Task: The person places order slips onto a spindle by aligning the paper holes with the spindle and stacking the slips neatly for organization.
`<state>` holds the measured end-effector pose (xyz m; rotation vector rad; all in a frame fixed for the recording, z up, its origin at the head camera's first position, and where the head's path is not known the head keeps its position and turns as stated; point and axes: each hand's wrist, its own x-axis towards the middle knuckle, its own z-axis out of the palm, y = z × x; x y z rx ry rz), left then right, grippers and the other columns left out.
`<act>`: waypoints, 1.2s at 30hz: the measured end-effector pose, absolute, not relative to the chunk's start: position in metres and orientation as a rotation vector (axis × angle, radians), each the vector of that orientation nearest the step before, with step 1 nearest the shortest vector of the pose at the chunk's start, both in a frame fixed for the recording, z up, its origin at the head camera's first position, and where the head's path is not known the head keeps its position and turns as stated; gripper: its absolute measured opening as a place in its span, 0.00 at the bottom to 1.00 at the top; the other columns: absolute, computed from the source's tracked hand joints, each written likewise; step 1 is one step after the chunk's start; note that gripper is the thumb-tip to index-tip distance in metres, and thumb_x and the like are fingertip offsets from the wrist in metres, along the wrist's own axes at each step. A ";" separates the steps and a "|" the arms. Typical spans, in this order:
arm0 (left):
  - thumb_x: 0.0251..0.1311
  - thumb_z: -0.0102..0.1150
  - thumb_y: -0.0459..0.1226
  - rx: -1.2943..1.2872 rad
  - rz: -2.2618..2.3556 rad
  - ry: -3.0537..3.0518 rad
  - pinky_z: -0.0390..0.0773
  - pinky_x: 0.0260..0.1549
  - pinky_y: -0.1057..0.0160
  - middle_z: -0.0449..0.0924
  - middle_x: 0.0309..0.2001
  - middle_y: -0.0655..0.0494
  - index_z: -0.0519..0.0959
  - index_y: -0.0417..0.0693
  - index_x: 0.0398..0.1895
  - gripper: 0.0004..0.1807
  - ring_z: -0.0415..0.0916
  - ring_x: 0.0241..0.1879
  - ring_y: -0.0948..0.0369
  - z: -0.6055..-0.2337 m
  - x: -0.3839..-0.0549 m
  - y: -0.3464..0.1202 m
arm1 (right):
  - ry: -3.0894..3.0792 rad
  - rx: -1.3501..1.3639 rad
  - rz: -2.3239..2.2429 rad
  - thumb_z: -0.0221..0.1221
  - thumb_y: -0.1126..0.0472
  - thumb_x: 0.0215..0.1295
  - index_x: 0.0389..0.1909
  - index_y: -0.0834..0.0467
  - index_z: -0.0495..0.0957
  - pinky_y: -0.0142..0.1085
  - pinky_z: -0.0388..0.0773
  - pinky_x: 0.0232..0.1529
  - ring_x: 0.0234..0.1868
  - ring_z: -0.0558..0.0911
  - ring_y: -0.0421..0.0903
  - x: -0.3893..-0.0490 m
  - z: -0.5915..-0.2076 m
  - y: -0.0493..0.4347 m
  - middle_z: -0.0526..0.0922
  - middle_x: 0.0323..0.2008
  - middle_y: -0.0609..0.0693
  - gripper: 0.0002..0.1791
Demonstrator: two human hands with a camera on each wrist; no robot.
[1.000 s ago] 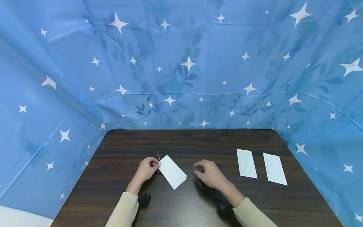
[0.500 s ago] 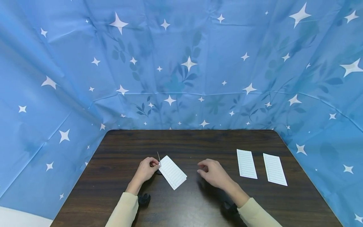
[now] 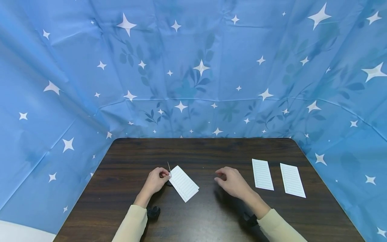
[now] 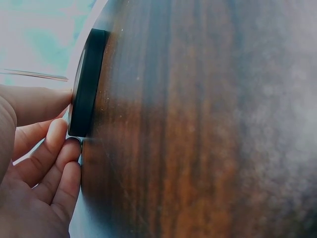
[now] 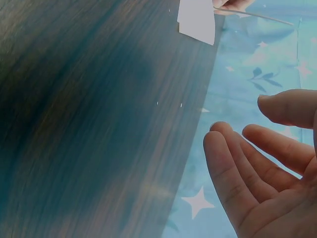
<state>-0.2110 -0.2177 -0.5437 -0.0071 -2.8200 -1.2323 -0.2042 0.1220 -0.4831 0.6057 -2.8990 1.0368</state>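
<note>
My left hand (image 3: 155,181) pinches a thin, light brown stick (image 3: 169,168) that points up and away past the fingertips. Right at those fingertips lie overlapping white lined cards (image 3: 185,185), slanted on the table. A flat black piece (image 4: 89,82) sits by the left thumb in the left wrist view; the cards mostly hide it from the head camera. My right hand (image 3: 232,182) hovers over the table to the right of these cards, holding nothing. Its fingers (image 5: 223,168) are relaxed and apart from the thumb in the right wrist view.
Two more white lined cards, a nearer-to-middle card (image 3: 263,174) and an outer card (image 3: 292,180), lie on the right of the dark wood table (image 3: 199,151). A blue star-patterned curtain (image 3: 193,80) hangs behind and at both sides.
My right hand has drifted to the right, away from the overlapping cards. The left hand, the stick and the cards stay where they were.
</note>
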 end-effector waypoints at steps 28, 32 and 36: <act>0.61 0.69 0.31 -0.015 -1.226 -2.804 0.72 0.36 0.58 0.75 0.33 0.55 0.82 0.43 0.34 0.03 0.72 0.33 0.60 -0.543 -0.212 -0.218 | -2.943 0.513 0.971 0.65 0.58 0.68 0.52 0.62 0.83 0.49 0.81 0.45 0.44 0.84 0.50 -0.209 -0.480 0.158 0.85 0.50 0.55 0.16; 0.61 0.69 0.31 -0.010 -1.226 -2.804 0.72 0.36 0.58 0.75 0.33 0.55 0.82 0.43 0.34 0.03 0.72 0.33 0.60 -0.543 -0.212 -0.217 | -2.940 0.512 0.962 0.65 0.59 0.68 0.52 0.62 0.83 0.49 0.81 0.45 0.45 0.84 0.51 -0.209 -0.480 0.162 0.85 0.50 0.56 0.16; 0.61 0.69 0.31 -0.008 -1.227 -2.803 0.72 0.36 0.58 0.75 0.33 0.55 0.82 0.43 0.34 0.03 0.72 0.33 0.60 -0.543 -0.212 -0.217 | -2.942 0.494 0.952 0.65 0.59 0.68 0.52 0.63 0.83 0.50 0.81 0.46 0.45 0.84 0.52 -0.209 -0.480 0.166 0.85 0.50 0.57 0.16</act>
